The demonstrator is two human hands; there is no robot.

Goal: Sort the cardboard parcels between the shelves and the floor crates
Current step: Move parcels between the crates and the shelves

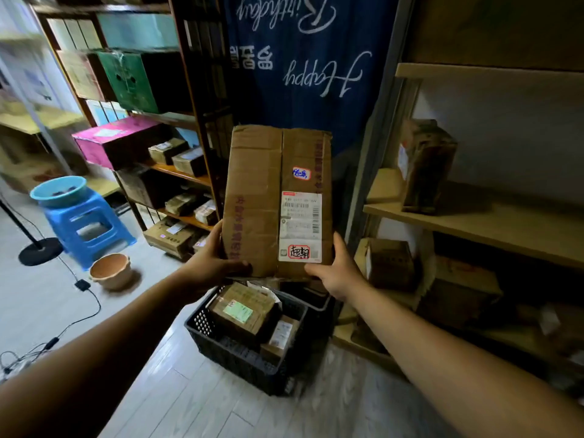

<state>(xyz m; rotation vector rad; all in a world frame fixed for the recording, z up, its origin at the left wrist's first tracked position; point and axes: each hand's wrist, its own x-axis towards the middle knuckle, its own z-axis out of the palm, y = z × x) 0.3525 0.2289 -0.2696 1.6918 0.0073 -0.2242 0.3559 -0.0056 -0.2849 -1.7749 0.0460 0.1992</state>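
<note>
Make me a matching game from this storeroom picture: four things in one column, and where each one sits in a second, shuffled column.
Things
1. large parcel
2. basin
3. pink box
4. crate

Places
A. on the floor, with smaller parcels inside
B. held up by the left hand and right hand
C. on the shelves at the left
D. on top of the blue stool

Pairs: 1-B, 2-D, 3-C, 4-A
</note>
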